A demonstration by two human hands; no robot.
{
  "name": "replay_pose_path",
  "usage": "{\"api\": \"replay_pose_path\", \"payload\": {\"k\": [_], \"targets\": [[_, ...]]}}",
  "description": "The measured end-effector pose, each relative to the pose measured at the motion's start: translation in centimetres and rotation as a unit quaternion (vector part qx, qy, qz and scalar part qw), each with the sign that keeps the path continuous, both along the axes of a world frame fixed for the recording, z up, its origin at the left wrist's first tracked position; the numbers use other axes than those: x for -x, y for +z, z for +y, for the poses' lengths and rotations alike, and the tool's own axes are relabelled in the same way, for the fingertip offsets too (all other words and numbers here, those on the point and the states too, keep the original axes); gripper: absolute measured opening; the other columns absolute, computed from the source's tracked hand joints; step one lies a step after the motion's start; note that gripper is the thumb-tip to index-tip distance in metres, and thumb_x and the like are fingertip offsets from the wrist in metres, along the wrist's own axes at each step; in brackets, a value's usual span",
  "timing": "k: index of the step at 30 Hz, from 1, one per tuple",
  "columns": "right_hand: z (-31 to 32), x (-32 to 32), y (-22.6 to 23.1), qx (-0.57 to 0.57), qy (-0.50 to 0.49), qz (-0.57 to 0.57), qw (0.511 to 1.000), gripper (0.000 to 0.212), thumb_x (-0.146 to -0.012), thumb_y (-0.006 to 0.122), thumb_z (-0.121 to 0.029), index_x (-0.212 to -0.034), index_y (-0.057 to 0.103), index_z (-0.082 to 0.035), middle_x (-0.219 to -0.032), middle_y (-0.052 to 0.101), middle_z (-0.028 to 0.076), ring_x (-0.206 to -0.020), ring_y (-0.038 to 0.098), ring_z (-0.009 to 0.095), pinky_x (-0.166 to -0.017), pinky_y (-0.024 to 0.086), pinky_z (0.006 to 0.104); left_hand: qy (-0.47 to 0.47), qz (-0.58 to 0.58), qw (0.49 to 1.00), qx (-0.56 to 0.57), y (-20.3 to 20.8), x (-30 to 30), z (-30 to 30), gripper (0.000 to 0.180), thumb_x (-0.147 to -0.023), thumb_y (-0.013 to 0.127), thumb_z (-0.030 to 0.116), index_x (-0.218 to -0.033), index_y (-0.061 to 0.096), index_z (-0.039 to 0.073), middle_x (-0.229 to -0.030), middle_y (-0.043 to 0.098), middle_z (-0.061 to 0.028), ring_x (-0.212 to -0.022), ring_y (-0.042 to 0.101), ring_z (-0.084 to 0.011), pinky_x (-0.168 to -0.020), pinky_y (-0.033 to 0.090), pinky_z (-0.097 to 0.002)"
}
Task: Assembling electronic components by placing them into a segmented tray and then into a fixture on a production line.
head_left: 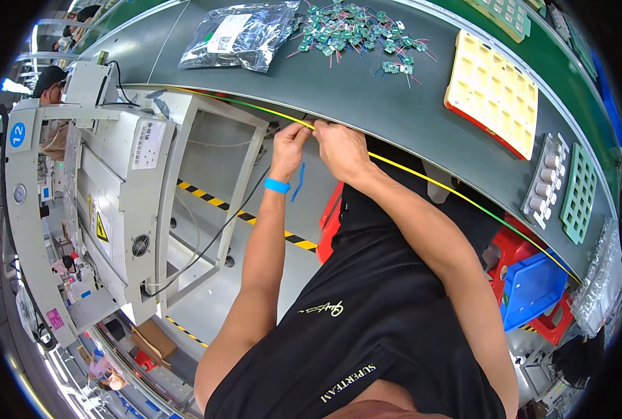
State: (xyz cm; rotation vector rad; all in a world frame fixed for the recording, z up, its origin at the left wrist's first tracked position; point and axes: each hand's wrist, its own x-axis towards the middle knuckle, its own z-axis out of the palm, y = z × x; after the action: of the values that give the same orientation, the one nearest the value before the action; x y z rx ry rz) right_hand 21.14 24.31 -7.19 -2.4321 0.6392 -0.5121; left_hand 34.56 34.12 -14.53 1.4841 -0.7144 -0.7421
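Observation:
A thin yellow-and-green wire [423, 179] runs along the near edge of the workbench. My left hand [293, 144] is closed, thumb and fingers pinching at this wire. Right beside it, my right hand [342, 149] is closed over the same wire, its fingertips almost touching those of the left. Whether something small sits between the fingertips is hidden. Around my left wrist is a blue wristband [277, 186], and a short blue cord [298, 183] hangs near it.
On the dark bench lie a silvery bag [244, 35], a pile of small green circuit boards with wires [353, 29], a yellow compartment tray [493, 94], a rack of white cylinders [545, 183] and a green tray [579, 194]. A white machine [126, 181] stands left; a blue bin [534, 288] sits below right.

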Motion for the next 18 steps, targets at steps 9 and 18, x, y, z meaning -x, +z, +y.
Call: {"api": "replay_pose_path", "payload": {"k": [9, 18], "targets": [[0.0, -0.5, -0.2, 0.03, 0.025, 0.0, 0.999, 0.013, -0.091, 0.054, -0.015, -0.085, 0.062, -0.006, -0.071, 0.067, 0.017, -0.071, 0.068, 0.037, -0.065, 0.051, 0.0494, 0.004, 0.079, 0.995, -0.059, 4.8, 1.2, 1.3, 0.018, -0.095, 0.06, 0.011, -0.095, 0.07, -0.004, -0.08, 0.067, -0.0049, -0.07, 0.059, -0.0113, -0.065, 0.048, -0.0257], [0.1, 0.5, 0.5, 0.037, 0.011, 0.04, 0.998, 0.015, -0.089, 0.058, -0.014, -0.081, 0.062, -0.003, -0.074, 0.066, 0.02, -0.076, 0.067, 0.04, -0.071, 0.051, 0.0521, -0.036, 0.171, 0.968, -0.178, 9.7, 1.6, 0.4, 0.023, -0.092, 0.063, 0.019, -0.092, 0.07, -0.003, -0.074, 0.069, -0.0083, -0.063, 0.06, -0.0102, -0.057, 0.047, -0.0249]]}}
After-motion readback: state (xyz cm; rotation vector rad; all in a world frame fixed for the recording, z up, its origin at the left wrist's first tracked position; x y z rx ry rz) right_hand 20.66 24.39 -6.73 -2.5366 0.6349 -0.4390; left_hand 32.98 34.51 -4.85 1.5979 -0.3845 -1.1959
